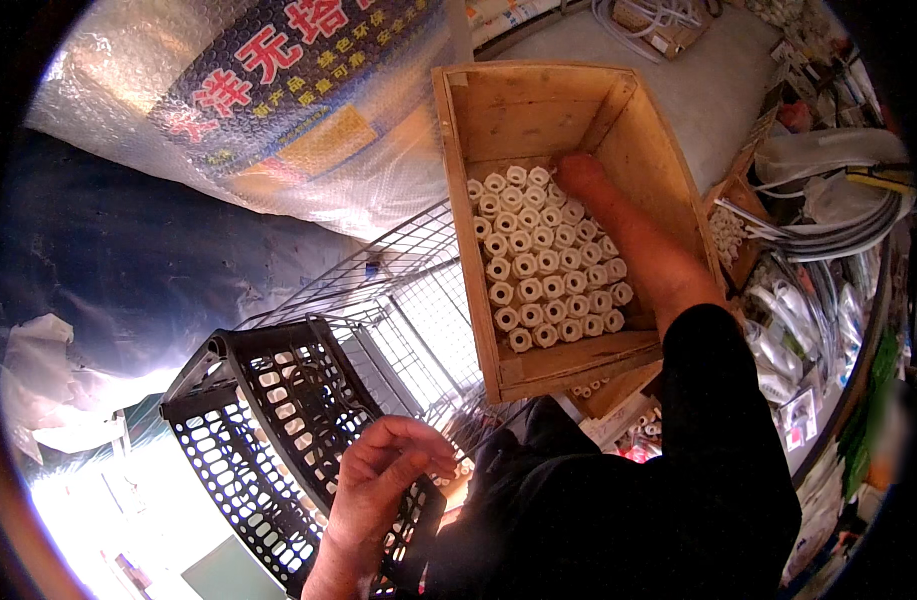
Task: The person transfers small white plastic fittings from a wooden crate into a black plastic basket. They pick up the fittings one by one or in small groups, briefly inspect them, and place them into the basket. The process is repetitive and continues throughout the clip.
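Several rows of white plastic pipe fittings (547, 259) stand upright, open ends up, in a wooden box (473, 300). My right hand (580, 176) reaches into the box at the far end of the rows, its fingertips by the outermost fittings; whether it grips one is hidden. My left hand (398, 457), with fingers curled and thumb near them, is over the near edge of a black plastic crate (293, 405). What may lie between those fingers is not visible. Pale pieces show through the crate's holes.
A wire rack (428, 322) stands left of the wooden box. Bubble-wrapped packaging (301, 97) with printing lies at the upper left. At the right are coiled hoses (841, 232), bagged parts (781, 337) and a smaller box of white pieces (728, 232).
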Motion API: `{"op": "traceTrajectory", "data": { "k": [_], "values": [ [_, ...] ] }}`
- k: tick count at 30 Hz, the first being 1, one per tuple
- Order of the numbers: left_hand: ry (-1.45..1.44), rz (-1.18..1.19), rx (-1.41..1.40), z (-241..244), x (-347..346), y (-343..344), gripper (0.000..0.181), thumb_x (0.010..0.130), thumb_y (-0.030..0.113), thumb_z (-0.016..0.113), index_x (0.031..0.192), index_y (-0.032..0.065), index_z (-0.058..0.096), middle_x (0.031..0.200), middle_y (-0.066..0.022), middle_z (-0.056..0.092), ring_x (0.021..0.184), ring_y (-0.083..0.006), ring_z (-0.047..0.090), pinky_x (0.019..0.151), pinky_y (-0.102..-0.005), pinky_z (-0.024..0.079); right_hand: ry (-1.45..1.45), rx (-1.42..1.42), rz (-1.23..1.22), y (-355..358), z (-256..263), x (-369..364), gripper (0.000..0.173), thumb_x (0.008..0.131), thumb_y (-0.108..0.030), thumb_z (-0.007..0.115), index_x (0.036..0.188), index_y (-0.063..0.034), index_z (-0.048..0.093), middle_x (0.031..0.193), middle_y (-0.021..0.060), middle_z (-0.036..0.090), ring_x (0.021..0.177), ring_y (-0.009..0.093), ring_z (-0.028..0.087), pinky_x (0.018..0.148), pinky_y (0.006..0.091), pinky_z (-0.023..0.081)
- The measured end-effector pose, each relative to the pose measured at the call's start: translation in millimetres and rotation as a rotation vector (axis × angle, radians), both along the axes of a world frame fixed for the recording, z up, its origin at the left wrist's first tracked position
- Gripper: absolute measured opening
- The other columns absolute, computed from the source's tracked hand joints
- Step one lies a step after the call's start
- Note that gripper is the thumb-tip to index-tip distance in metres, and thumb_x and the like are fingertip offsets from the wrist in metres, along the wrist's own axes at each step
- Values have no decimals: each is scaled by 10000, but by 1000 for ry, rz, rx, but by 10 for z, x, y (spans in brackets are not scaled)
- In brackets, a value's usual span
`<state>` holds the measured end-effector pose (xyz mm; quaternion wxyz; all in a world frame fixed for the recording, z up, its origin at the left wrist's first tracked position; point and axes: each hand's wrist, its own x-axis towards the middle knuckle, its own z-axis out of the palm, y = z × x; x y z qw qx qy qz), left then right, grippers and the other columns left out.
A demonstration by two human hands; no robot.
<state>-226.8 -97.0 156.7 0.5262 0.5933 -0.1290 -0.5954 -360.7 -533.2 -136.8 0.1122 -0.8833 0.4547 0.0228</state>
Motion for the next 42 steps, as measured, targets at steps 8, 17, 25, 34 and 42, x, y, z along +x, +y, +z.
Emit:
{"op": "traceTrajectory", "data": {
  "k": [8,17,25,34,42],
  "values": [
    [-46,-43,-11,23,-12,-9,215,892,166,594,992,-20,549,867,-127,636,777,-202,639,719,-341,540,138,25,-9,-123,-1,-94,319,871,-248,488,1040,-49,672,1050,195,650,983,334,630,855,451,494],
    [-53,-82,-44,-58,-28,52,172,918,126,546,1028,-5,548,920,-125,632,806,-209,642,728,-339,547,91,293,65,251,1185,-268,390,884,-340,556,1163,-74,619,1106,169,642,1030,334,605,890,410,476],
    [-234,-167,-112,-38,-92,35,163,921,73,532,1063,-3,555,931,-119,641,803,-196,647,717,-321,548,-203,385,375,1993,2335,-772,425,905,-445,548,1151,-104,616,1069,158,630,966,323,618,821,407,488],
    [-538,-83,-215,186,83,260,173,905,24,546,1076,3,565,931,-113,648,777,-176,648,691,-296,553,-406,225,279,2661,2191,-881,451,921,-476,459,928,-87,687,846,172,665,796,349,644,703,464,507],
    [-1206,337,-354,-14,1191,1077,111,912,31,570,1016,-1,589,895,-55,630,771,-104,589,693,-233,490,-464,129,240,2722,2148,-935,438,910,-473,473,917,-96,694,787,158,670,730,341,650,671,457,515]
  ]
}}
